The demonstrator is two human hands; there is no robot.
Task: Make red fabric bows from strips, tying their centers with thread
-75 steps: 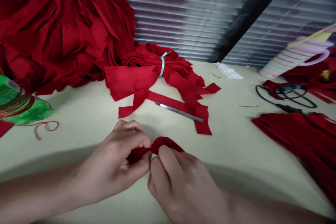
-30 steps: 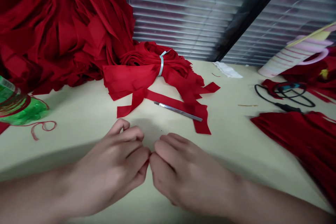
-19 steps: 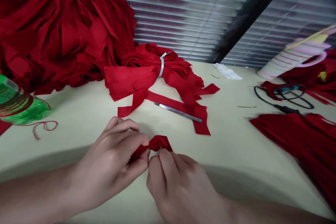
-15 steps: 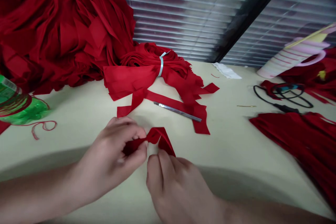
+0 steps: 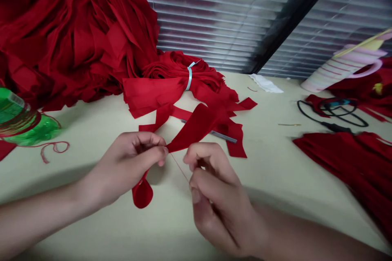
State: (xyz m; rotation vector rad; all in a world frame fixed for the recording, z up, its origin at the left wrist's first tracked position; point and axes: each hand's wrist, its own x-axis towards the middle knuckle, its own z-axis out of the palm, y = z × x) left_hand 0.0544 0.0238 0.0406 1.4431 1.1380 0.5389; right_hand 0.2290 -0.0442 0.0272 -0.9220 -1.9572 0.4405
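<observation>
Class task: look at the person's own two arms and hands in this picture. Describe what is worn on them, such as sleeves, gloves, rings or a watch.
Nothing is worn that shows. The left hand and right hand are bare, with no gloves and no rings visible on the fingers. Both forearms are bare as far as the picture's edges, with no sleeve, watch or bracelet in view. Fingernails look short and unpainted.

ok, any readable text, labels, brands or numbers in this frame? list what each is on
None can be read.
Green bottle: its label band is too blurred to make out.
Striped cone: only stripes, no lettering.
Red fabric strip, pinched in the left hand with the right hand beside it: plain, no print.
Metal tool: no marking visible.
</observation>
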